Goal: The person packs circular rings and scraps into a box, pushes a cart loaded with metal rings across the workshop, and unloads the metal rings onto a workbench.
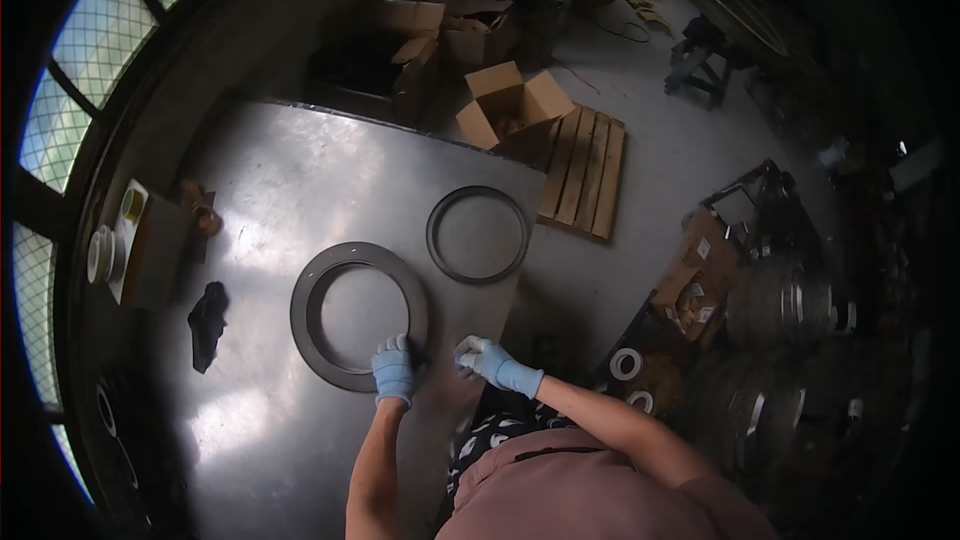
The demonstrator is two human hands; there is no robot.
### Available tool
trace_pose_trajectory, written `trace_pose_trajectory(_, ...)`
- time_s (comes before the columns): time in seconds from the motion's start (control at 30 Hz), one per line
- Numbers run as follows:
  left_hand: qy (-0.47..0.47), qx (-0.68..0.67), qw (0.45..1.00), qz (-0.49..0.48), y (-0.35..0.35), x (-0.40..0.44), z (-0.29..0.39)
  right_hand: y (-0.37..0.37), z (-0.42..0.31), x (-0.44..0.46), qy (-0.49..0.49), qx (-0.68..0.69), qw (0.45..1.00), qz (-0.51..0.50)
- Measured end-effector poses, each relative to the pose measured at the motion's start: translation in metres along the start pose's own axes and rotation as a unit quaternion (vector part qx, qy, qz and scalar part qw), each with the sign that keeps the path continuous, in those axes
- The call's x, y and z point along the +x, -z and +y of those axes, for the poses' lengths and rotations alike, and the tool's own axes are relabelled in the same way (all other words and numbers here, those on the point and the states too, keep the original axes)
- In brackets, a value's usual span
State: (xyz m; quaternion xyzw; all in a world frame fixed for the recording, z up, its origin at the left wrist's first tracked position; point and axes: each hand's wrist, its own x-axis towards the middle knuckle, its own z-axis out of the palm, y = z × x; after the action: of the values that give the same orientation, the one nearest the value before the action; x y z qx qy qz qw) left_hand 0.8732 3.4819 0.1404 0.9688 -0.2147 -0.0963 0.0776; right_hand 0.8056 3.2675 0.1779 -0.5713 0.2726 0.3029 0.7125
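A wide, thick dark-grey ring [306, 325] lies flat on the shiny metal table [290, 180]. My left hand [393, 372], in a light blue glove with whitish fingers, is at the ring's near right side, its fingers curled over the rim. My right hand [490, 364], gloved the same way, hovers apart from the ring near the table's right edge. Its fingers are pinched together, and what they hold, if anything, cannot be made out. Farther off, a thinner dark ring [431, 237] rests flat near the table's right edge.
A crumpled black cloth-like item [207, 328] and a box [150, 245] with tape rolls are on the left. Beyond the table are an open cardboard box [550, 98] and a wooden pallet [600, 175]. Machinery and a parts-laden bench [650, 305] stand to the right.
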Motion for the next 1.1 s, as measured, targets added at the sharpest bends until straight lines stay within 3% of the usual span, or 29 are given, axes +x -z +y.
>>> trace_pose_trajectory(0.13,0.050,-0.003,0.999,-0.018,0.030,0.047,-0.014,0.037,0.014,-0.085,0.085,-0.246,0.963,0.069)
trace_pose_trajectory(0.2,0.104,-0.024,0.990,-0.096,0.063,0.067,-0.001,0.070,0.029,-0.128,0.051,-0.258,0.962,0.071)
trace_pose_trajectory(0.27,0.152,0.034,0.987,-0.028,0.089,0.077,0.038,0.103,0.037,-0.186,0.054,-0.249,0.957,0.137)
trace_pose_trajectory(0.33,-0.005,0.065,0.988,0.138,0.043,0.114,0.035,0.139,0.042,-0.248,0.104,-0.255,0.927,0.255)
trace_pose_trajectory(0.37,-0.132,0.035,0.972,0.189,0.059,0.110,0.079,0.150,0.053,-0.278,0.154,-0.212,0.905,0.336)
trace_pose_trajectory(0.4,-0.110,-0.106,0.986,0.064,0.092,0.097,0.161,0.172,0.062,-0.311,0.203,-0.174,0.870,0.414)
trace_pose_trajectory(0.43,-0.209,-0.201,0.955,0.054,0.070,0.100,0.204,0.187,0.054,-0.361,0.182,-0.140,0.844,0.486)
trace_pose_trajectory(0.47,-0.236,-0.390,0.887,-0.079,0.017,0.114,0.239,0.208,0.077,-0.385,0.198,-0.212,0.723,0.627)
trace_pose_trajectory(0.5,-0.469,-0.254,0.837,-0.118,0.077,0.061,0.380,0.240,0.097,-0.457,0.139,-0.260,0.563,0.772)
trace_pose_trajectory(0.53,-0.539,-0.234,0.792,-0.164,0.104,0.033,0.443,0.260,0.123,-0.487,0.116,-0.283,0.456,0.835)
trace_pose_trajectory(0.57,-0.649,-0.166,0.735,-0.101,0.110,0.011,0.497,0.277,0.148,-0.516,-0.060,-0.297,0.431,0.850)
trace_pose_trajectory(0.6,-0.738,-0.167,0.646,-0.105,0.121,-0.006,0.545,0.291,0.170,-0.539,-0.233,-0.309,0.406,0.828)
trace_pose_trajectory(0.63,-0.798,-0.116,0.583,-0.099,0.125,-0.026,0.588,0.309,0.195,-0.558,-0.263,-0.277,0.412,0.827)
trace_pose_trajectory(0.73,-0.910,0.051,0.402,-0.085,0.127,-0.078,0.699,0.359,0.244,-0.598,-0.309,-0.155,0.506,0.790)
trace_pose_trajectory(0.77,-0.939,0.105,0.328,-0.014,0.118,-0.089,0.724,0.368,0.250,-0.604,-0.310,-0.144,0.506,0.792)
trace_pose_trajectory(0.8,-0.941,0.110,0.321,-0.015,0.108,-0.099,0.739,0.377,0.253,-0.606,-0.310,-0.110,0.551,0.767)
trace_pose_trajectory(0.83,-0.935,0.203,0.278,-0.083,0.098,-0.107,0.752,0.384,0.256,-0.607,-0.306,-0.077,0.595,0.739)
trace_pose_trajectory(0.87,-0.916,0.292,0.231,-0.148,0.087,-0.113,0.762,0.391,0.263,-0.606,-0.306,-0.070,0.594,0.740)
trace_pose_trajectory(0.93,-0.944,0.219,0.206,-0.137,0.079,-0.108,0.764,0.393,0.272,-0.599,-0.265,-0.104,0.559,0.779)
trace_pose_trajectory(1.1,-0.939,0.245,0.172,-0.172,0.083,-0.108,0.771,0.384,0.264,-0.607,-0.258,-0.092,0.580,0.767)
